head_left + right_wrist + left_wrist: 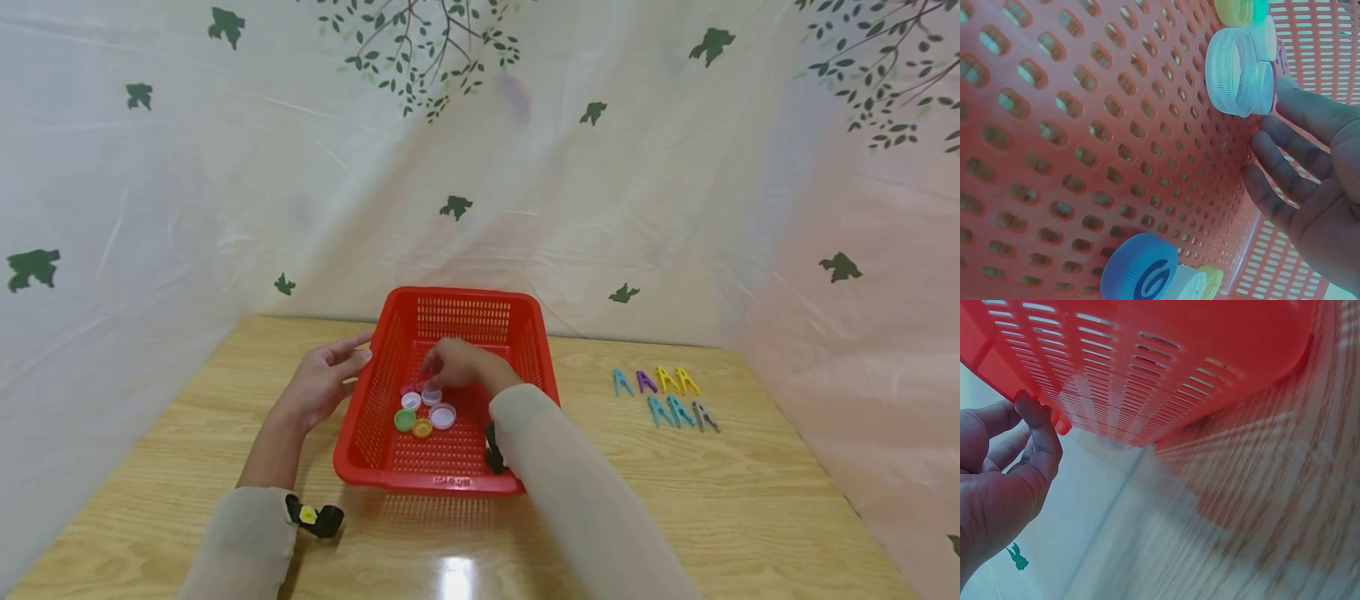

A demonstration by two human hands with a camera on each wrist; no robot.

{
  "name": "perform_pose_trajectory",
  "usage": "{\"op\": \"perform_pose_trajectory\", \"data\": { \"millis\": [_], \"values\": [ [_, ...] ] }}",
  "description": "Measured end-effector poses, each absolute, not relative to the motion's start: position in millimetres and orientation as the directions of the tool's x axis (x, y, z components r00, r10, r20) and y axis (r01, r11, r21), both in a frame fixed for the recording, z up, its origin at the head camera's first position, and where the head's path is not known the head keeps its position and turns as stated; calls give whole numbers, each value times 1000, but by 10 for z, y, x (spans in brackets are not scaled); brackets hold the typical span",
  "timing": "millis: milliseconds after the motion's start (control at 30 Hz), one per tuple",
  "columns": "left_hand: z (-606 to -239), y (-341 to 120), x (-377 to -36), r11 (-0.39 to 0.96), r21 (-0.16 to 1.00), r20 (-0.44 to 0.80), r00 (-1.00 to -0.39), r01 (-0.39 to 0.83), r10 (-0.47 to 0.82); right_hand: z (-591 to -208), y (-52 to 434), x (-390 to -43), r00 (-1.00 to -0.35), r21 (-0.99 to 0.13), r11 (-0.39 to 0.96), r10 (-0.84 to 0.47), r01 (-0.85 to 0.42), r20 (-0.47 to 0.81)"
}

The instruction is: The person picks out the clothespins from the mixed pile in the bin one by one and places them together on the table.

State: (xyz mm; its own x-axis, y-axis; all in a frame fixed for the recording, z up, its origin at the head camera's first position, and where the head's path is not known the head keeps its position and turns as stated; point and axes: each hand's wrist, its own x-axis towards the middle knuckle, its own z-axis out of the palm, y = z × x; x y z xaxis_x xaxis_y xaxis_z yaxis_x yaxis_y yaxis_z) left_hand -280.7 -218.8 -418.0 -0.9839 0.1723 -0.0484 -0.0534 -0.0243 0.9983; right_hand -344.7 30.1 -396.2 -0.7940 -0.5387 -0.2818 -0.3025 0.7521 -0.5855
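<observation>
A red slotted plastic basket [450,482] stands on the table between both hands. My left hand [321,387] is at its left rim; in the left wrist view the thumb and fingertips rest right at the outer lip. Inside, my right hand [459,365] reaches down with loosely bent fingers. Thumb and index fingertips are right at a small clear bottle cap [1264,87], beside a larger clear cap [1229,72]. White [410,402], green [405,419] and orange [422,428] caps and something pink [412,388] lie around it.
A blue cap [1139,267], a white cap [1186,282] and a yellow cap [1212,281] lie elsewhere in the basket, hidden by my right arm in the head view. Several clothespins, including a purple one [647,382] and a grey one [706,416], lie in two rows on the right.
</observation>
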Motion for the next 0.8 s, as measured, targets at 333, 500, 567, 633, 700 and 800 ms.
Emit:
{"op": "perform_pose_trajectory", "data": {
  "millis": [333, 500, 567, 633, 700, 800],
  "values": [
    [-4170, -2178, -2791, -30, 998, -48, -983, -54, 175, -3932, 297, -3406, -784, -581, 766, -529, -275, -325],
    [-4168, -2170, -2774, -22, 999, -45, -984, -50, 171, -3948, 294, -3420, -788, -566, 776, -522, -280, -326],
    [-4169, -2170, -2769, -21, 999, -45, -985, -50, 168, -3951, 292, -3424, -787, -550, 780, -527, -298, -321],
    [-4172, -2169, -2764, -19, 999, -46, -985, -50, 165, -3949, 291, -3424, -784, -535, 782, -535, -318, -315],
    [-4176, -2168, -2758, -18, 999, -47, -986, -51, 161, -3944, 292, -3419, -781, -526, 782, -543, -335, -309],
    [-4177, -2167, -2750, -18, 999, -48, -987, -52, 155, -3934, 293, -3408, -780, -526, 780, -545, -339, -306]
  ]
}}
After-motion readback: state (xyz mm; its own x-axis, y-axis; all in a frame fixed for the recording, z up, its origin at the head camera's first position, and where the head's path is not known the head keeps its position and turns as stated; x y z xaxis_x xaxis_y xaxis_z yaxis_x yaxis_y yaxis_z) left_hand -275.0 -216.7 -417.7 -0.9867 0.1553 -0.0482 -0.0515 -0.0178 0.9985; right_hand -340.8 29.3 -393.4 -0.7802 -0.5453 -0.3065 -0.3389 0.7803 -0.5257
